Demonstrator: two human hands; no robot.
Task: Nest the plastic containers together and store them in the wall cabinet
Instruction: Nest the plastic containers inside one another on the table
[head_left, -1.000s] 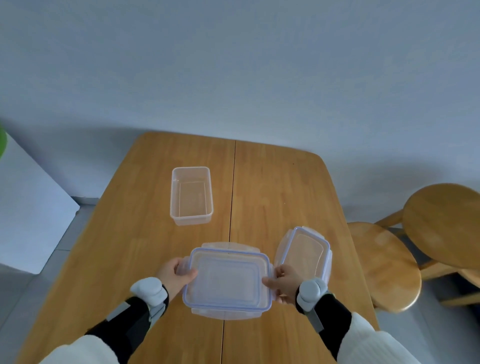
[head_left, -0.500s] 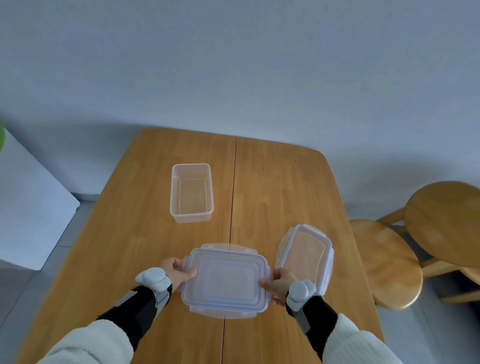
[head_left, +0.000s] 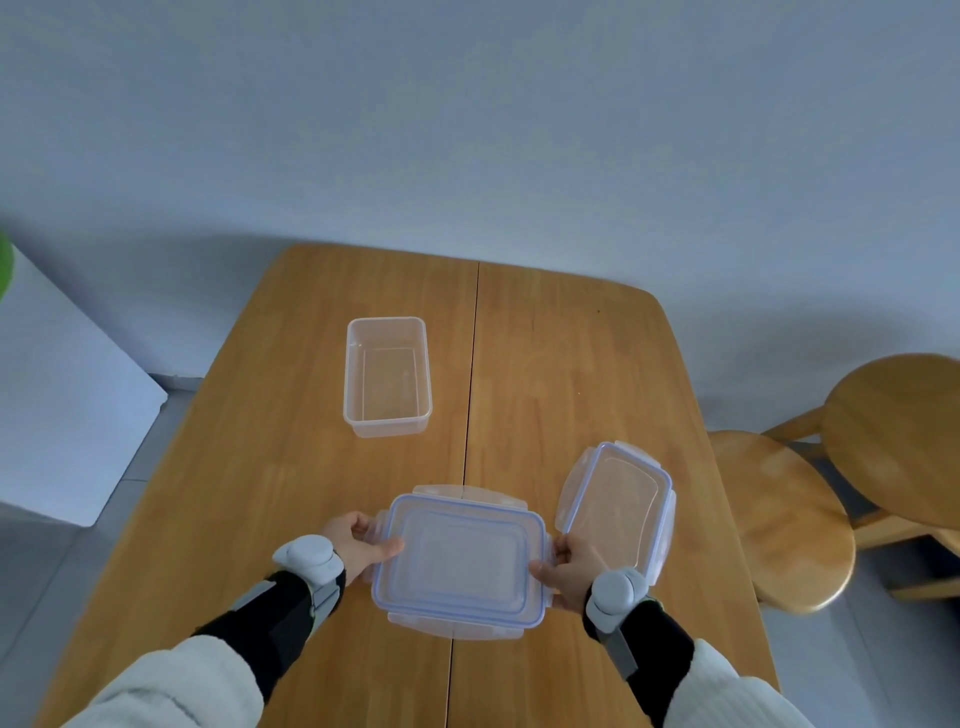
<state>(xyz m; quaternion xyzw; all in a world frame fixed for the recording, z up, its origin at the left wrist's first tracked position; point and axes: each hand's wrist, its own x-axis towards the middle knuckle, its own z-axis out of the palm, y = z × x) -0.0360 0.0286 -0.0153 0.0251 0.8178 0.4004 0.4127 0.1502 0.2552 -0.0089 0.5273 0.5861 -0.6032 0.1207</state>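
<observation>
**Both hands on the lidded box at the near edge of the desk**

Much of the lidded container (head_left: 460, 561) is hard to read. Its lid is cloudy, so what is inside cannot be made out, and it is unclear whether the box rests on the desk (head_left: 571, 364) or is raised slightly off it. Clip flaps stick out flat at its far and near long sides. The short-side flaps are covered by the hands.

The left hand (head_left: 358, 545) has its grip clamped on the left short end, with the thumb lying on the lid's blue-edged rim and the fingers curled round the side. The right hand (head_left: 571, 566) has its grip clamped the same way on the right short end. Its fingers are mostly hidden behind the box.

Just beside the right hand is a second blue-rimmed piece (head_left: 615, 504), set at an angle. I cannot tell whether it is a lid alone or a closed box.

Grey wrist devices (head_left: 309, 558) and dark cuffs cover both wrists. The white sleeves are cut off by the bottom edge.

The open container (head_left: 387, 376) stands upright farther back, left of the desk's centre seam and well apart from the others. It is clear and has nothing in it.

To the right are two wooden stools (head_left: 779, 519), the farther one cropped. At the left edge is a white block (head_left: 62, 395) with a sliver of something green (head_left: 5, 270).
</observation>
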